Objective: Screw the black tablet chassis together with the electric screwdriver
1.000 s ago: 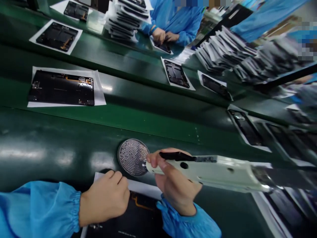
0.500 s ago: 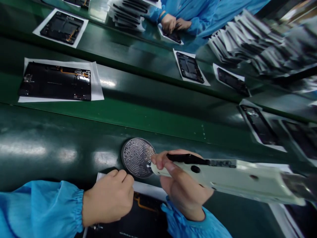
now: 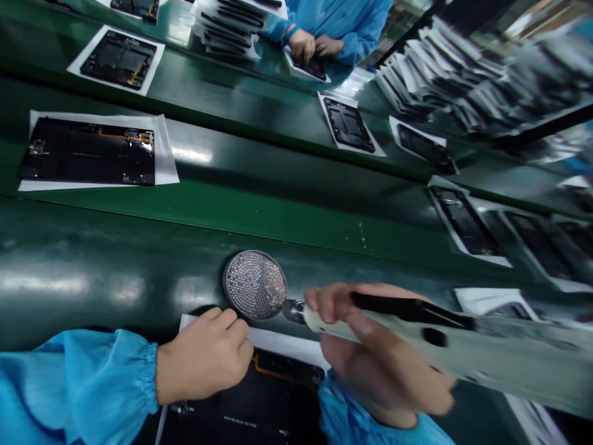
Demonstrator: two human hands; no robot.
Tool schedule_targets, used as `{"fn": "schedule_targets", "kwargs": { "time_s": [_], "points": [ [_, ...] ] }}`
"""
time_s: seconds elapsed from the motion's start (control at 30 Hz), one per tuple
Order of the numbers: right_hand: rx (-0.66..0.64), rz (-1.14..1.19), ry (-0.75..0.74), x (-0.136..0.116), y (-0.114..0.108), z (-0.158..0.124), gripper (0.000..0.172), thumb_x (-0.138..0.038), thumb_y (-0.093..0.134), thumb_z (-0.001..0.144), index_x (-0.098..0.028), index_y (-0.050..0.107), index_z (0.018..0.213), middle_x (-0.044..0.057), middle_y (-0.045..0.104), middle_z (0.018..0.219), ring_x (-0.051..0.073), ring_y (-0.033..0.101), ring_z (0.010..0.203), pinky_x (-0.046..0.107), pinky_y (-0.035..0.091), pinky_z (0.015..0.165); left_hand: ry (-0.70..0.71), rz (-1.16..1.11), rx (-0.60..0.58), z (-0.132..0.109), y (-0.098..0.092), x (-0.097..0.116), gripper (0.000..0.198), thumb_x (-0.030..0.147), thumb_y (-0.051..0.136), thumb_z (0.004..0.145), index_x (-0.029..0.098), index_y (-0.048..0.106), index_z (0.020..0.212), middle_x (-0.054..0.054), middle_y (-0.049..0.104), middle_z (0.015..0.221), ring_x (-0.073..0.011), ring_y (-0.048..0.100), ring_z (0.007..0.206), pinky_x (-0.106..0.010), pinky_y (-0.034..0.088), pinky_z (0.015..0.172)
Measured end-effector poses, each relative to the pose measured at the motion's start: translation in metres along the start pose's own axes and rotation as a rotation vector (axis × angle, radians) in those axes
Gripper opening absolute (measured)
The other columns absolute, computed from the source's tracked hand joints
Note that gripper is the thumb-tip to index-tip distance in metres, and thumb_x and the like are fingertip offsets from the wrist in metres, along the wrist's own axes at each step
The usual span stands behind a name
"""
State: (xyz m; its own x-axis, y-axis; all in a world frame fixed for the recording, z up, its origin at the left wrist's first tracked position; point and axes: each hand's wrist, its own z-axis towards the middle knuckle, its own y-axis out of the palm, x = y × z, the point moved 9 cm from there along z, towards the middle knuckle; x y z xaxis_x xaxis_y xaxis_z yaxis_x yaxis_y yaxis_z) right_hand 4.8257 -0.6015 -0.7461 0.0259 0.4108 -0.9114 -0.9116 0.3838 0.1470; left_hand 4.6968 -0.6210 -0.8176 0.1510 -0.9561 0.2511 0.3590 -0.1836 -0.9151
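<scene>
My right hand (image 3: pixel 375 352) is shut around a pale electric screwdriver (image 3: pixel 417 334), whose metal tip (image 3: pixel 293 311) sits just beside the rim of a round perforated metal screw plate (image 3: pixel 254 285) studded with small screws. My left hand (image 3: pixel 204 358) rests with curled fingers on the edge of a white sheet (image 3: pixel 282 346), close to the plate. Nothing shows in those fingers. Under both hands lies a black device housing (image 3: pixel 250 395) with a copper-coloured strip, partly hidden by my hands and right sleeve.
A dark green conveyor belt (image 3: pixel 139 247) runs across the view, carrying black housings on white sheets, such as one (image 3: pixel 88 151). Beyond it, a co-worker's hands (image 3: pixel 308 46) work on another housing (image 3: pixel 308 69). Stacks of housings (image 3: pixel 440 77) stand at the upper right.
The screwdriver and my right hand have moved right, drawing the tip away from the plate. The view has shifted slightly, and my left hand has barely moved.
</scene>
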Motion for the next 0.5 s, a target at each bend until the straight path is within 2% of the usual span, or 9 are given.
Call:
{"fn": "schedule_targets", "kwargs": {
  "time_s": [0.1, 0.17, 0.37, 0.5],
  "points": [
    [-0.030, -0.035, -0.014, -0.022, -0.001, -0.012, 0.017, -0.021, 0.076, 0.081, -0.023, 0.074, 0.098, -0.001, 0.062, 0.065, 0.014, 0.055, 0.059, 0.032, 0.052, 0.061, 0.048, -0.046, 0.036, 0.001, 0.001, 0.002, 0.013, 0.010, 0.053, 0.093, 0.012, 0.059, 0.081, -0.007, 0.057, 0.080, -0.0211, 0.051, 0.074, -0.034, 0.046, 0.063],
    [-0.057, -0.052, 0.005, -0.023, 0.004, -0.023, 0.017, -0.019, 0.072, 0.084, -0.024, 0.074, 0.100, -0.001, 0.061, 0.065, 0.014, 0.055, 0.060, 0.032, 0.052, 0.061, 0.061, -0.072, 0.036, -0.001, 0.005, -0.001, 0.014, 0.009, 0.055, 0.093, 0.012, 0.059, 0.081, -0.007, 0.058, 0.080, -0.0203, 0.050, 0.073, -0.033, 0.046, 0.063],
    [-0.086, -0.086, 0.044, 0.007, 0.016, -0.048, 0.019, -0.019, 0.067, 0.089, -0.028, 0.070, 0.105, -0.001, 0.061, 0.068, 0.015, 0.059, 0.063, 0.032, 0.052, 0.062, 0.063, -0.055, 0.058, -0.006, 0.020, -0.017, 0.015, 0.013, 0.054, 0.097, 0.012, 0.060, 0.083, -0.006, 0.059, 0.082, -0.0201, 0.050, 0.074, -0.034, 0.047, 0.064],
    [-0.035, -0.144, 0.063, 0.016, 0.008, -0.054, 0.016, -0.024, 0.069, 0.088, -0.030, 0.068, 0.103, -0.003, 0.060, 0.069, 0.016, 0.060, 0.064, 0.033, 0.052, 0.061, 0.081, -0.015, 0.092, -0.004, 0.021, -0.015, 0.017, 0.015, 0.054, 0.098, 0.011, 0.062, 0.084, -0.006, 0.058, 0.080, -0.0208, 0.050, 0.075, -0.035, 0.044, 0.062]
  ]
}}
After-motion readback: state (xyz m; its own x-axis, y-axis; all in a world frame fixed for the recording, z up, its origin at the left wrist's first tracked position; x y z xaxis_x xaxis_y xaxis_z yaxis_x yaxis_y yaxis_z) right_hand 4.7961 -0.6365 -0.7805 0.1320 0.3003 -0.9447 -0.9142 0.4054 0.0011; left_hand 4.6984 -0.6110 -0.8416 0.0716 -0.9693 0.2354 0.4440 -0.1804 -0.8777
